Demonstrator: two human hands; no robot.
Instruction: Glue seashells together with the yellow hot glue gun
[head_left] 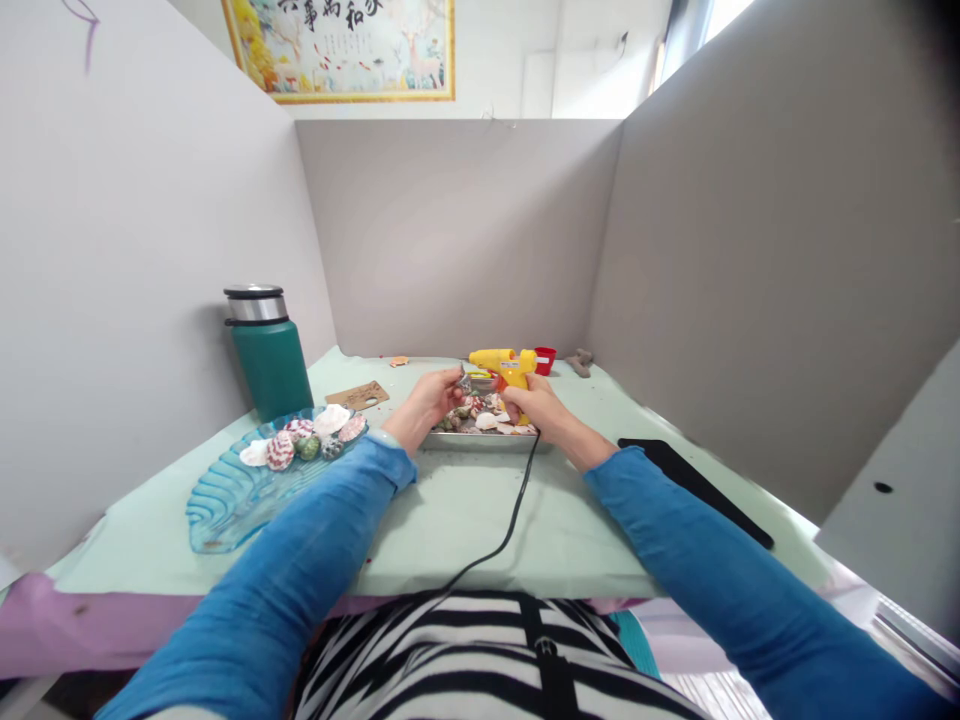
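Observation:
My right hand (pixel 536 405) is wrapped round the handle of a yellow hot glue gun (pixel 516 370), which has a red trigger and points left. A black cord runs from its handle toward the table's front edge. My left hand (pixel 431 397) is closed, its fingertips pinching a small grey-and-white piece (pixel 466 381) that looks like a shell, just below the gun's front end. Both hands are above a shallow metal tray (pixel 480 440) filled with mixed seashells (pixel 487 420). Whether the gun touches the small piece, I cannot tell.
At left, a blue glass shell-shaped dish (pixel 225 500) holds several seashells. Behind it stands a green bottle (pixel 271 365). A brown card (pixel 358 396), a red cup (pixel 545 360), driftwood (pixel 580 362) and a flat black object (pixel 697 490) lie around. Grey panels (pixel 457 230) enclose the table.

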